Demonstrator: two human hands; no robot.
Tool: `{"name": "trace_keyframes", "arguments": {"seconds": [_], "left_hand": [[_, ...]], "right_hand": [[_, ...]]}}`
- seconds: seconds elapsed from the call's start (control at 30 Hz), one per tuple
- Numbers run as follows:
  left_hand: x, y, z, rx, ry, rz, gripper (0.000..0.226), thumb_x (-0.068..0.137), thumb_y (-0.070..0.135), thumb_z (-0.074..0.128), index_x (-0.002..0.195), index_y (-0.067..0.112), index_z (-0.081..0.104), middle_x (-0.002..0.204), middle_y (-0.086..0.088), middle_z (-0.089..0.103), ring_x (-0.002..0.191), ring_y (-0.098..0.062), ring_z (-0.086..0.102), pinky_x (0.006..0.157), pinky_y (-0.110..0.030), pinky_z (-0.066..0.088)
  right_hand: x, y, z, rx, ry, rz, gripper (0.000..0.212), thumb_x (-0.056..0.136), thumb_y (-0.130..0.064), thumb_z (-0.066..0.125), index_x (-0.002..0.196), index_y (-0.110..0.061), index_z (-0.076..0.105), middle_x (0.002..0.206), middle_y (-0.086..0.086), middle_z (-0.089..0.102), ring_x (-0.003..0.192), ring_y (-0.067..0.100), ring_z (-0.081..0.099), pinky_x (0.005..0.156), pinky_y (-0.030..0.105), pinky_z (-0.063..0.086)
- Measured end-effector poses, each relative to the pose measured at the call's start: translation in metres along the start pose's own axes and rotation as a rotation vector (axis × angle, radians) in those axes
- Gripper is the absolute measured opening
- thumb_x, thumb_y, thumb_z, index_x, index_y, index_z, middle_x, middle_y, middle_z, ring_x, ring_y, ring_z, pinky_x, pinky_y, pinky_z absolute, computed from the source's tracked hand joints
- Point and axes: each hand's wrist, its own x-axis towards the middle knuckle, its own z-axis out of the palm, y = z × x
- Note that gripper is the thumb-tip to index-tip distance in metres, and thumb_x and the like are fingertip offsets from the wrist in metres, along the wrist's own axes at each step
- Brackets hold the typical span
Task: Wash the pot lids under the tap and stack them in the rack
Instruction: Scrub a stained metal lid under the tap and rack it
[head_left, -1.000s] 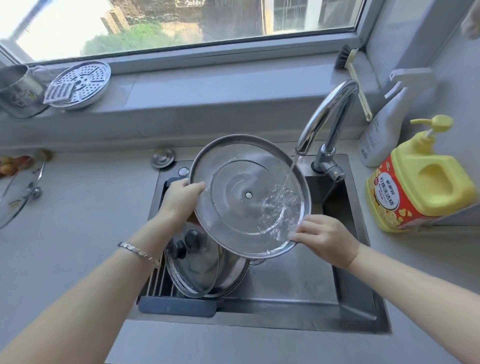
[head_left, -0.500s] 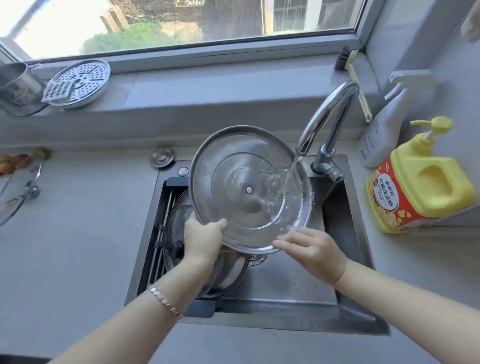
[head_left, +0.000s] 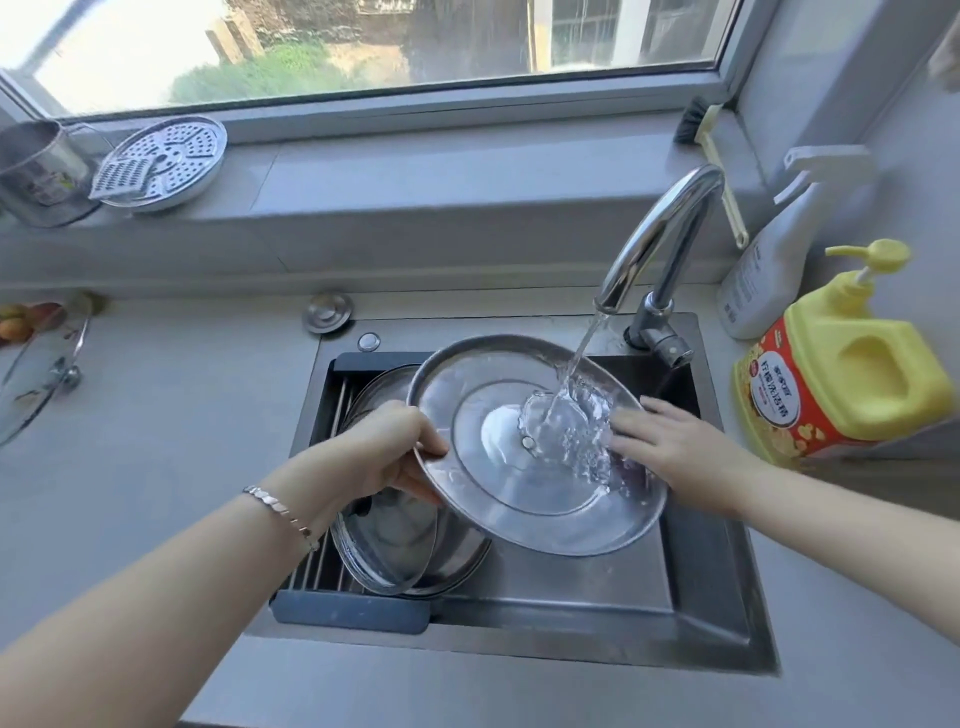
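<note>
Being held tilted just below the tap (head_left: 660, 234), a lid (head_left: 519, 499) is gripped at its left rim by the left hand (head_left: 395, 457), thumb over, fingers curled under, right hand (head_left: 675, 452) laid flat, fingers straight, on its wet right side, other lids (head_left: 395, 545) leant in the rack (head_left: 353, 608) lower left of the tap.

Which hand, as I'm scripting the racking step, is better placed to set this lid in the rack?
Left, probably. The left hand grips the lid by its rim, right above the rack on the sink's left side. The right hand rests open fingers on the lid's far side, under the stream.
</note>
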Motion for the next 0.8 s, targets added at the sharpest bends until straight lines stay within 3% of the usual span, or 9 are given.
{"name": "trace_keyframes", "arguments": {"seconds": [0.1, 0.17, 0.23, 0.3, 0.4, 0.47, 0.57, 0.67, 0.8], "left_hand": [[0.001, 0.0, 0.018, 0.053, -0.123, -0.114, 0.008, 0.086, -0.002, 0.038, 0.085, -0.001, 0.046, 0.059, -0.011, 0.06, 0.055, -0.03, 0.064, 0.063, -0.039, 0.057], [0.004, 0.002, 0.029, 0.087, -0.21, -0.189, 0.014, 0.088, 0.006, 0.037, 0.08, 0.001, 0.047, 0.047, -0.008, 0.06, 0.042, -0.021, 0.062, 0.051, -0.025, 0.053], [0.008, 0.004, 0.039, 0.078, -0.258, -0.24, 0.021, 0.089, 0.013, 0.036, 0.074, 0.004, 0.047, 0.045, -0.009, 0.061, 0.039, -0.017, 0.062, 0.046, -0.019, 0.049], [0.017, 0.004, 0.049, 0.05, -0.259, -0.241, 0.022, 0.092, 0.019, 0.037, 0.078, 0.005, 0.048, 0.051, -0.009, 0.064, 0.041, -0.015, 0.064, 0.049, -0.021, 0.052], [0.028, 0.002, 0.067, 0.248, -0.158, -0.057, 0.032, 0.095, 0.031, 0.038, 0.105, 0.002, 0.048, 0.083, -0.015, 0.063, 0.057, -0.022, 0.068, 0.067, -0.033, 0.055], [0.027, 0.002, 0.075, 0.598, -0.056, 0.212, 0.049, 0.094, 0.05, 0.036, 0.118, 0.009, 0.05, 0.107, -0.011, 0.062, 0.092, -0.027, 0.065, 0.082, -0.032, 0.046], [0.024, 0.0, 0.09, 0.613, -0.212, 0.47, 0.058, 0.088, 0.061, 0.038, 0.098, 0.01, 0.062, 0.092, -0.004, 0.064, 0.087, -0.02, 0.058, 0.078, -0.031, 0.042], [0.031, -0.003, 0.094, 0.36, -0.148, 0.548, 0.053, 0.071, 0.064, 0.057, 0.069, 0.011, 0.05, 0.06, 0.003, 0.037, 0.058, -0.012, 0.033, 0.056, -0.029, 0.026], [0.036, -0.007, 0.091, 0.011, -0.01, 0.609, 0.064, 0.065, 0.06, 0.058, 0.079, -0.002, 0.06, 0.07, -0.005, 0.047, 0.066, -0.013, 0.042, 0.062, -0.028, 0.035]], "right_hand": [[-0.028, -0.021, -0.015, 0.236, -0.049, -0.107, 0.047, 0.05, -0.001, 0.083, 0.094, -0.01, 0.073, 0.097, 0.003, 0.073, 0.082, 0.018, 0.07, 0.073, 0.03, 0.057], [-0.047, -0.034, -0.023, 0.386, -0.039, -0.076, 0.025, 0.072, -0.005, 0.063, 0.094, -0.015, 0.071, 0.095, -0.002, 0.073, 0.082, 0.011, 0.068, 0.072, 0.019, 0.054], [-0.06, -0.041, -0.034, 0.559, -0.014, 0.041, 0.024, 0.088, -0.012, 0.048, 0.089, -0.019, 0.071, 0.089, -0.01, 0.073, 0.082, 0.001, 0.065, 0.073, 0.01, 0.05], [-0.063, -0.036, -0.048, 0.678, -0.055, 0.241, 0.019, 0.08, -0.009, 0.062, 0.076, -0.027, 0.066, 0.072, -0.023, 0.064, 0.069, -0.013, 0.057, 0.064, 0.005, 0.044], [-0.052, -0.007, -0.068, 0.786, -0.32, 0.518, 0.035, 0.068, -0.004, 0.074, 0.059, -0.034, 0.058, 0.05, -0.019, 0.052, 0.049, -0.007, 0.048, 0.048, 0.011, 0.034], [-0.036, 0.015, -0.08, 0.861, -0.527, 0.636, 0.03, 0.064, -0.005, 0.075, 0.058, -0.031, 0.061, 0.051, -0.012, 0.056, 0.049, -0.001, 0.052, 0.05, 0.017, 0.042], [-0.004, 0.032, -0.088, 0.768, -0.691, 0.609, 0.019, 0.057, -0.016, 0.078, 0.07, -0.018, 0.064, 0.064, -0.002, 0.065, 0.062, 0.007, 0.061, 0.061, 0.032, 0.052], [0.028, 0.043, -0.084, 0.746, -0.607, 0.574, 0.02, 0.061, -0.021, 0.084, 0.068, -0.02, 0.065, 0.062, -0.007, 0.062, 0.062, 0.004, 0.055, 0.059, 0.02, 0.043], [0.052, 0.049, -0.068, 0.797, -0.173, 0.748, 0.036, 0.064, -0.02, 0.083, 0.096, -0.021, 0.066, 0.089, -0.011, 0.063, 0.087, 0.003, 0.057, 0.075, 0.006, 0.041]]}}
